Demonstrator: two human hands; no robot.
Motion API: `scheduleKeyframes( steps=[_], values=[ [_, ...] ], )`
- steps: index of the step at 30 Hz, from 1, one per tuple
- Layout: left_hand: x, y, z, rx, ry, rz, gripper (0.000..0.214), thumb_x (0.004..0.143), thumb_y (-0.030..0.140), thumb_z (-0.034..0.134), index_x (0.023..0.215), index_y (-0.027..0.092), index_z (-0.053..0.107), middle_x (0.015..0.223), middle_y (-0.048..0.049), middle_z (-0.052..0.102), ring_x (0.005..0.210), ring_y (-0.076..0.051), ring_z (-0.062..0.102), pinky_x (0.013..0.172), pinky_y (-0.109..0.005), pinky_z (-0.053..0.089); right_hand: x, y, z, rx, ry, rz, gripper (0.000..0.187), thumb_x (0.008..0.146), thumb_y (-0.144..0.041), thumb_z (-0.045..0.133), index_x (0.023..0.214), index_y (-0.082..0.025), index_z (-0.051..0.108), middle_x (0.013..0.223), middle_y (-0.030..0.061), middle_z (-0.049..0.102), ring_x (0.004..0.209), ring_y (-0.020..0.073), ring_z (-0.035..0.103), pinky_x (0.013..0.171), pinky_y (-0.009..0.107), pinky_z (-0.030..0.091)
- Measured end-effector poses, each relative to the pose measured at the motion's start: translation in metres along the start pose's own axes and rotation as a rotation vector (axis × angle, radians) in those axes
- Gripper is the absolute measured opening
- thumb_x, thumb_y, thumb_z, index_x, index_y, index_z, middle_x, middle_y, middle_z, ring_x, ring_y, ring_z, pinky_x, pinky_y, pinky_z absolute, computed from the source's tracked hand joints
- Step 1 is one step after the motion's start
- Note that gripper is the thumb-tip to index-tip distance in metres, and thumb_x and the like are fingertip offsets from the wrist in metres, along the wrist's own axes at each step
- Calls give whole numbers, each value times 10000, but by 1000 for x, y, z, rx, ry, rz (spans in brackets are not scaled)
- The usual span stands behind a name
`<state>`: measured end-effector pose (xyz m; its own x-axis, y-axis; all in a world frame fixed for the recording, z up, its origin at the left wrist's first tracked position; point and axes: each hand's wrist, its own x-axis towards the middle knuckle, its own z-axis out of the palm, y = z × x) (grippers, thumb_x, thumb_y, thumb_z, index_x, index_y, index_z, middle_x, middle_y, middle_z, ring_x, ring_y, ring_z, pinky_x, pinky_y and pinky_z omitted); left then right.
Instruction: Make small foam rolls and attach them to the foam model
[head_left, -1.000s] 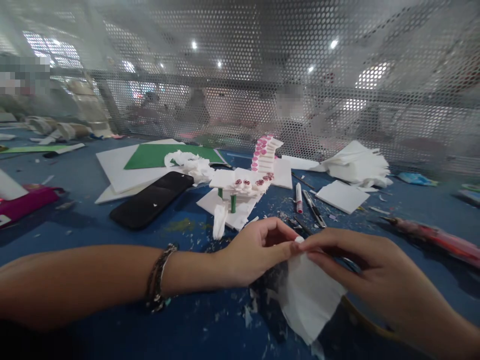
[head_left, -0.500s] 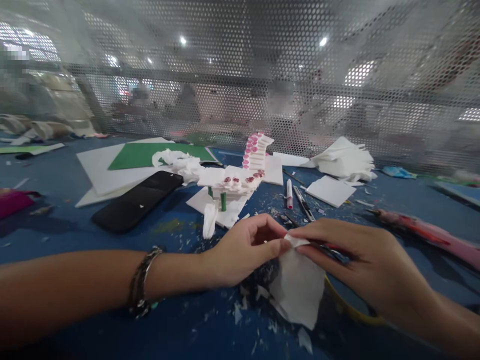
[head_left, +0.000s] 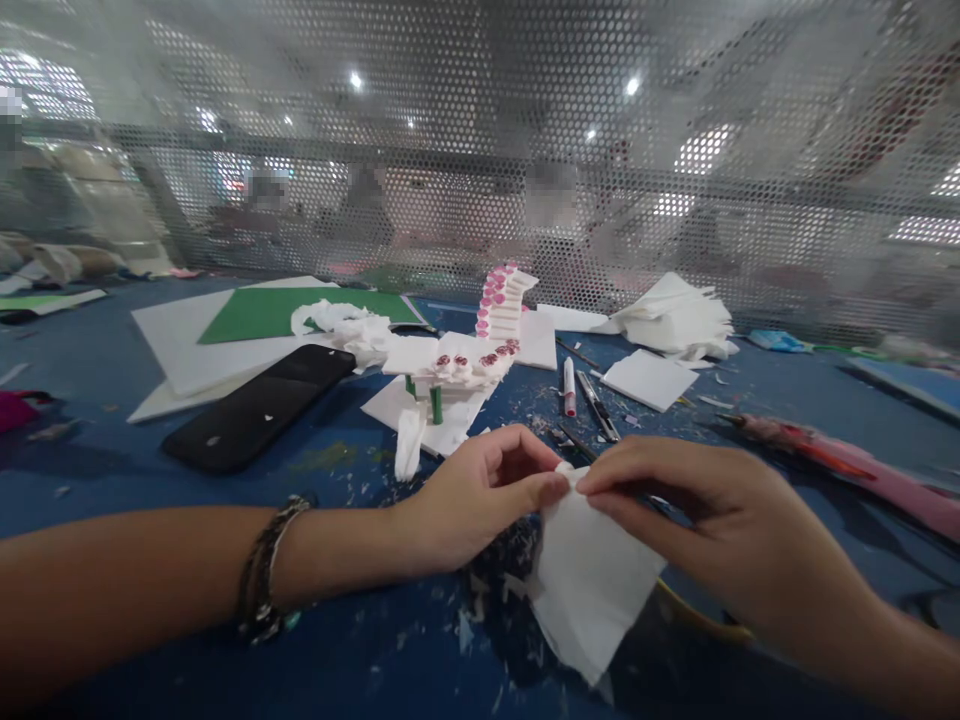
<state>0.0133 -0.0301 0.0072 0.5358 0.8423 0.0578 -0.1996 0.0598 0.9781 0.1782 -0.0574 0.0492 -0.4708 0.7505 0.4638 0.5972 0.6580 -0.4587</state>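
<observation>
Between my two hands hangs a thin white sheet of tissue paper [head_left: 596,580], its top edge bunched at the fingertips. My left hand [head_left: 480,500] pinches the top left corner between thumb and fingers. Close beside it, my right hand [head_left: 697,510] pinches the same edge from the right. The lower part of the tissue droops loosely over the blue table. Beyond my hands stands a white paper model [head_left: 450,355] with dark red round pieces on its top and green legs. Behind that rises a curved white paper piece [head_left: 504,305] edged with pink dots.
A black phone [head_left: 262,405] and green sheet [head_left: 300,310] lie left. At the right are a stack of white tissues [head_left: 675,315], a white square [head_left: 649,380], a marker [head_left: 569,388], a pen [head_left: 598,408] and a pink glue gun [head_left: 847,465]. Paper scraps litter the blue table [head_left: 360,640].
The tissue now hangs more spread out and a little lower. My right fingertips have shifted slightly along its top edge. The whole view has moved a little.
</observation>
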Motion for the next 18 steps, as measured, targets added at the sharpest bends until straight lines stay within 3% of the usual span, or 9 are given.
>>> scheduleKeyframes(
  steps=[3,7,11,18],
  values=[
    [1,-2,-2,14,8,24,147,695,238,590,715,144,480,641,41,502,584,-64,450,570,-196,330,0,1,1,23,-57,116,84,734,-193,563,741,-213,644,644,-26,656,553,80,583,485,154,449],
    [1,-5,-3,32,13,42,168,686,264,606,720,153,485,677,27,505,622,-83,462,609,-216,341,-1,5,3,-4,-68,68,105,725,-190,571,782,-219,654,687,-34,676,576,73,594,539,153,459],
    [-1,-4,-2,67,-3,37,174,691,275,601,721,152,482,667,26,492,603,-83,441,584,-215,327,-3,4,3,-58,-79,38,108,751,-189,546,779,-219,645,663,-44,677,544,67,598,496,142,450],
    [-3,-1,0,132,-15,33,143,708,250,571,728,145,476,691,18,497,630,-88,443,600,-214,345,-12,15,2,-322,-46,-329,176,839,-152,419,872,-184,589,696,1,643,596,85,573,569,180,453]
  ],
)
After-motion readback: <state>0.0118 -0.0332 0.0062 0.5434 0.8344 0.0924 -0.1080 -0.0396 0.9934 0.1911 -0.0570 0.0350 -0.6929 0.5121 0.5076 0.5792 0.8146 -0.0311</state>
